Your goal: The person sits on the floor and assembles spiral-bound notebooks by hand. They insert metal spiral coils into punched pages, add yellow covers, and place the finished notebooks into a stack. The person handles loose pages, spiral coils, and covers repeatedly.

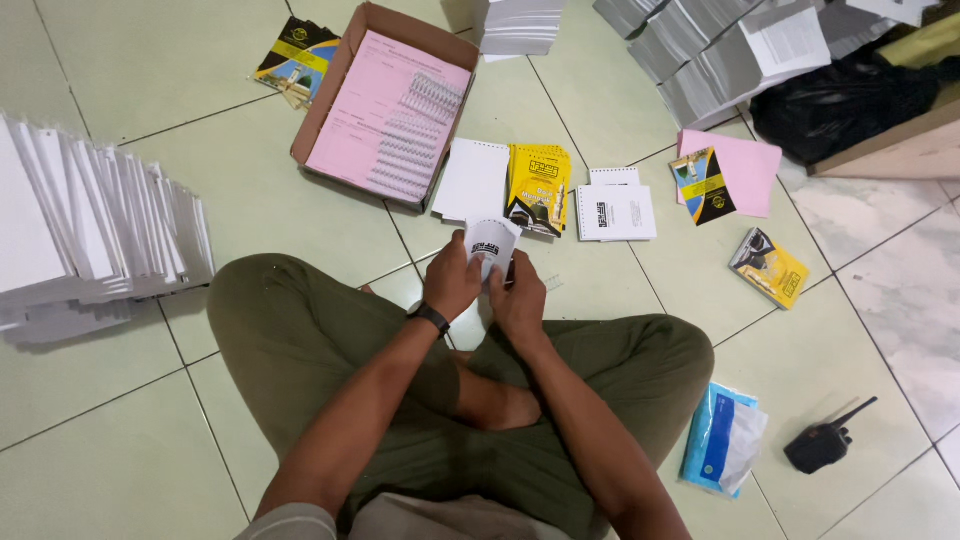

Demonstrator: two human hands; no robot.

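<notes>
Tiled floor (300,200) carries a cardboard box (335,85) at 11 o'clock; left hand (452,280) and right hand (520,298) fingers grip a white booklet (492,243).

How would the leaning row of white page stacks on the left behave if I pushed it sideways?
The row of white page stacks already leans and fans out, so a push would probably make it slide and spread further. The sheets look loose and unbound, so they would likely scatter rather than move as one block. On the smooth floor tiles they would probably slip easily.

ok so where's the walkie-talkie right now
In the head view, the black walkie-talkie lies on the tiled floor at lower right, just right of the blue and white plastic packet beside the person's right knee.
</notes>
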